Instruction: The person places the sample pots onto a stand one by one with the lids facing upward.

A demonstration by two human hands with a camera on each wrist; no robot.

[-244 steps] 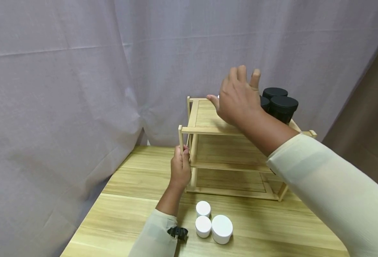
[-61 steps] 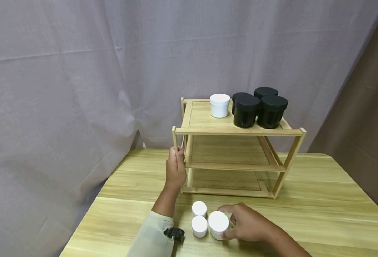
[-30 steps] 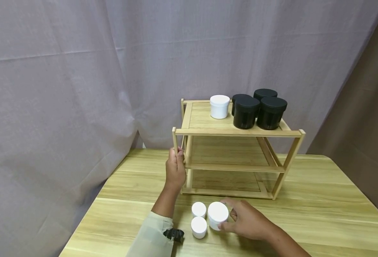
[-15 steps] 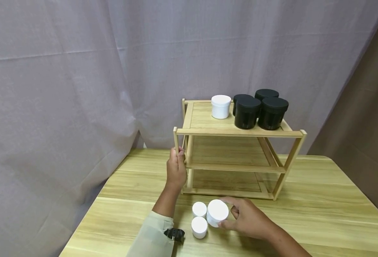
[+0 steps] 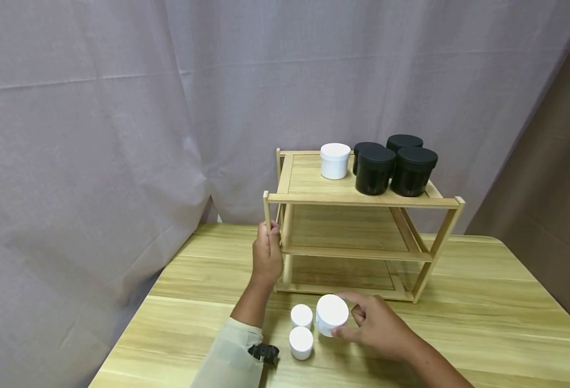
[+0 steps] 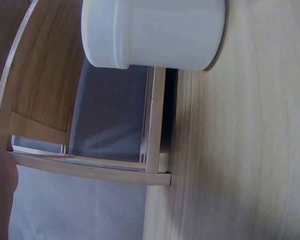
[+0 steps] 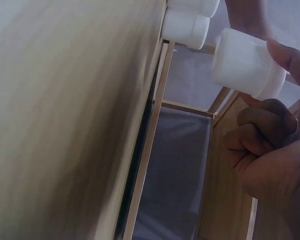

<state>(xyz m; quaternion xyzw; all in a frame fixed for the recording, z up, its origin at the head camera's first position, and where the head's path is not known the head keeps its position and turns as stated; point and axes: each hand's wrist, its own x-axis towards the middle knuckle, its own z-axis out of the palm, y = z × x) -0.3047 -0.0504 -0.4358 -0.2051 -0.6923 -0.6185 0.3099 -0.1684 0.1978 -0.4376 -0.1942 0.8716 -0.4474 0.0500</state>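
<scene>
My left hand (image 5: 268, 256) grips the front left post of a light wooden rack (image 5: 362, 200). Between thumb and fingers, my right hand (image 5: 379, 326) pinches the side of a larger white lidded jar (image 5: 332, 312). In the right wrist view this jar (image 7: 245, 62) hangs tilted, clear of the table. Just left of it, two small white jars (image 5: 301, 343) stand on the table, one behind the other. One white jar fills the top of the left wrist view, where only a bit of my left hand (image 6: 0, 185) shows at the edge.
On the rack's top shelf stand a white jar (image 5: 335, 161) and several black lidded jars (image 5: 374, 172) grouped to the right. Two lower shelves lie beneath. The wooden table (image 5: 202, 302) runs up to a grey curtain (image 5: 96, 134). A black strap (image 5: 264, 353) circles the left wrist.
My right hand has come down from above the top shelf to the larger white jar, moved it slightly away from me, and raised it off the table. The left hand keeps its grip.
</scene>
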